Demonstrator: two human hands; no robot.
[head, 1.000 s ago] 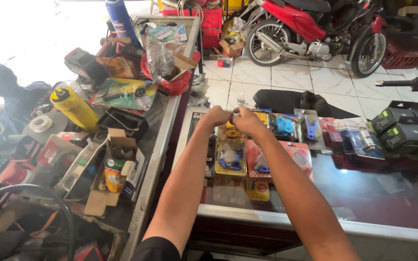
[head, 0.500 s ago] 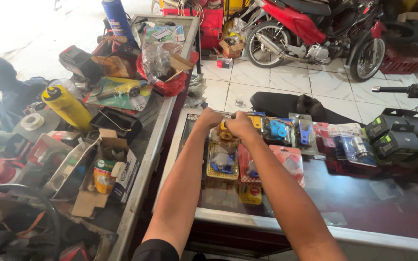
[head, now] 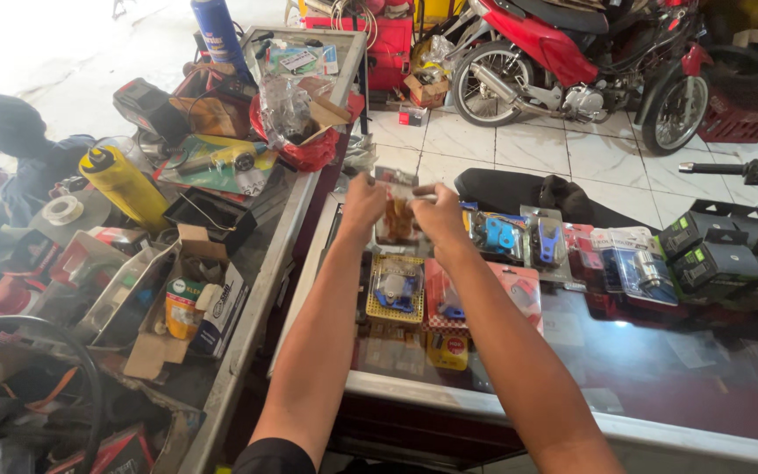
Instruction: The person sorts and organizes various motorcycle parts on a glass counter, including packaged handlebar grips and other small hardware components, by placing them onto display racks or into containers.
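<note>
Nearest the camera, two bare forearms reach out over the glass counter, whose pale front edge runs beneath them; on the glass lie blister packs of small parts, among them a yellow-backed pack just below the hands and a red-backed pack beside it. Above these, the left hand and the right hand hold one clear packet between them, lifted off the counter; each hand pinches an upper corner, fingers closed narrowly on the plastic, and something orange-brown shows inside, too blurred to name. To the left, a second counter is crowded with a cardboard box, a yellow bottle and a blue can; a seated person shows at its far edge. Beyond the hands a black seat lies on the white tiles, and a red motorcycle stands farther back. The risk, as I judge it, is in the grip; if the hands pull apart and the plastic gives suddenly, the contents could spill among the packs or roll off the glass to the floor.
</note>
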